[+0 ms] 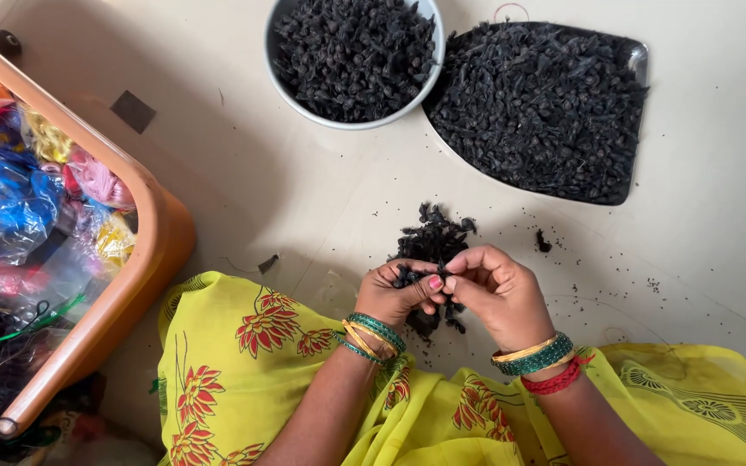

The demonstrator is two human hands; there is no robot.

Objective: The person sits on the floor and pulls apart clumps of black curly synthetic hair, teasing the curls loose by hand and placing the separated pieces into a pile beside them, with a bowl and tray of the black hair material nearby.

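Note:
My left hand (pixel 395 295) and my right hand (pixel 498 289) meet above the pale floor, fingertips pinched together on a small black dried pod (pixel 436 274). More black pieces lie cupped in my left palm. Just beyond my fingers sits a loose heap of black husk pieces (pixel 436 233) on the floor. Both wrists carry green and gold bangles; the right one also has a red thread.
A round grey bowl (pixel 274 60) full of black dried pods stands at the top centre. Beside it on the right is a dark tray (pixel 636 53) heaped with the same pods. An orange tub (pixel 153 233) with coloured bags fills the left. Yellow flowered cloth (pixel 243 362) covers my lap.

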